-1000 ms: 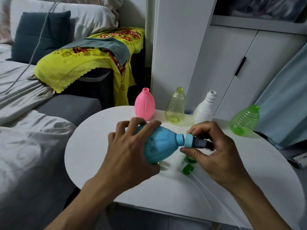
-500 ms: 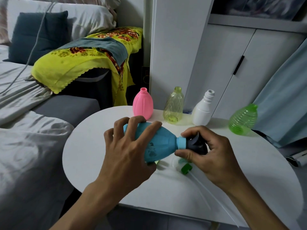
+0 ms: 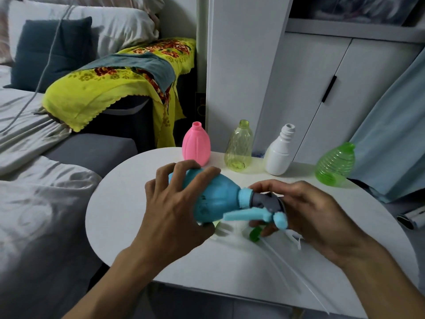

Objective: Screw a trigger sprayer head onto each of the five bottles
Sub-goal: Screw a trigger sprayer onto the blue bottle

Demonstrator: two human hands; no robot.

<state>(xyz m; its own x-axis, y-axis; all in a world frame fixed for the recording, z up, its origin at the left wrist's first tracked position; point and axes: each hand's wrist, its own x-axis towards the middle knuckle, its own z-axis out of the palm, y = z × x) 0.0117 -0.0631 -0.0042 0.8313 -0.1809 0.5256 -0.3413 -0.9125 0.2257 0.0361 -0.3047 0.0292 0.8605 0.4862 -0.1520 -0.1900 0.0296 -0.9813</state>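
blue bottle (image 3: pixel 216 199) held on its side above white table (image 3: pixel 138 203), neck right | left hand (image 3: pixel 174 208) grips body | right hand (image 3: pixel 308 212) grips sprayer head (image 3: pixel 264 207) at neck | pink bottle (image 3: pixel 196 143), yellow bottle (image 3: pixel 239 146), white bottle (image 3: pixel 279 155), green bottle (image 3: pixel 334 165) uncapped along far edge

A yellow floral cloth (image 3: pixel 110 88) drapes beside grey bedding (image 3: pixel 34 192).

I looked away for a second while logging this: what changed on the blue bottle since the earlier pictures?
The sprayer head has turned in the right hand: its blue trigger, hidden before, now points out toward the camera, along the blue bottle. The left hand still grips the bottle, held on its side. The four bottles at the back stay uncapped.
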